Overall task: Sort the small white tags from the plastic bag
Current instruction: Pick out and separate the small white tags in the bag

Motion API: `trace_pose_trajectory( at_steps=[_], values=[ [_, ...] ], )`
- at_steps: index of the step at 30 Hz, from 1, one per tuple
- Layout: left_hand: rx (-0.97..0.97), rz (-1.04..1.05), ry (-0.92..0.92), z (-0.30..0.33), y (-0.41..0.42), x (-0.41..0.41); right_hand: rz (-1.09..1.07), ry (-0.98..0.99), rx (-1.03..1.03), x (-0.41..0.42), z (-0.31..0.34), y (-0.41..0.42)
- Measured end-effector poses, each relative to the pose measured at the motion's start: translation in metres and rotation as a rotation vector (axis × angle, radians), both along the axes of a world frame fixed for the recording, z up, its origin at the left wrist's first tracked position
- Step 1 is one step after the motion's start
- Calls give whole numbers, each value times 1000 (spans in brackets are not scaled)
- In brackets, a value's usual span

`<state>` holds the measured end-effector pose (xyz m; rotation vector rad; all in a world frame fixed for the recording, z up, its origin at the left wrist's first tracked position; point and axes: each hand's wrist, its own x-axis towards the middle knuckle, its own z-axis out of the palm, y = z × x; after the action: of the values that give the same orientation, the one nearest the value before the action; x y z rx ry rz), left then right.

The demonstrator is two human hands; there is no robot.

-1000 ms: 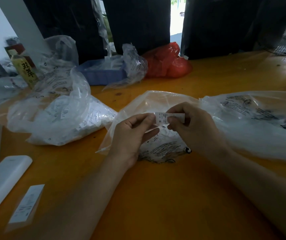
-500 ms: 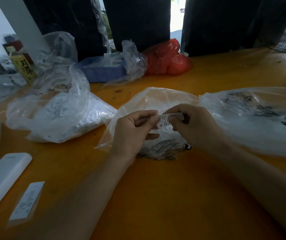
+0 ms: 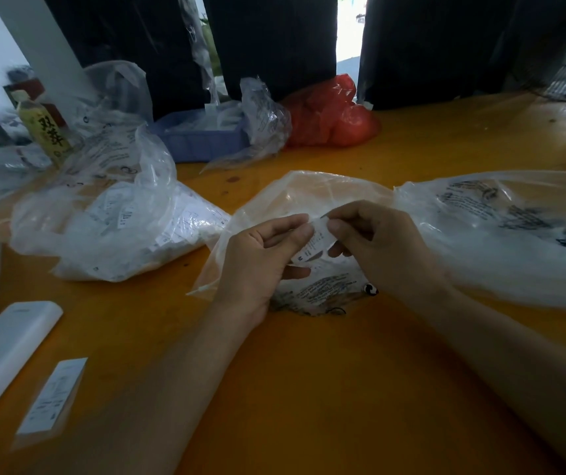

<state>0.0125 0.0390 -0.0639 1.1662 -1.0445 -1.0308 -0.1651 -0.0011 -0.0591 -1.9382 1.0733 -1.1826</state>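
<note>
Pinching one small white tag between left hand and right hand above the plastic bag; best turned print-side up, read, then sorted.

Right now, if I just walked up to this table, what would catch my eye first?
Probably the two hands in the middle: the left hand and right hand pinch a small white tag between them, above a clear plastic bag on the orange table. Next, the bright red bag at the far edge, and the bulging clear bag of tags to the left.
</note>
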Motion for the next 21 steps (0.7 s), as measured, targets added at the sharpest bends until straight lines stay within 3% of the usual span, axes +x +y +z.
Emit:
trace_pose_trajectory(
  at_steps=[17,21],
  values=[
    [14,-44,30,-1,-1,-1,100,20,-10,-3,1,2],
    [14,-74,39,-1,-1,0,5,-36,-17,-1,1,1]
  ],
)
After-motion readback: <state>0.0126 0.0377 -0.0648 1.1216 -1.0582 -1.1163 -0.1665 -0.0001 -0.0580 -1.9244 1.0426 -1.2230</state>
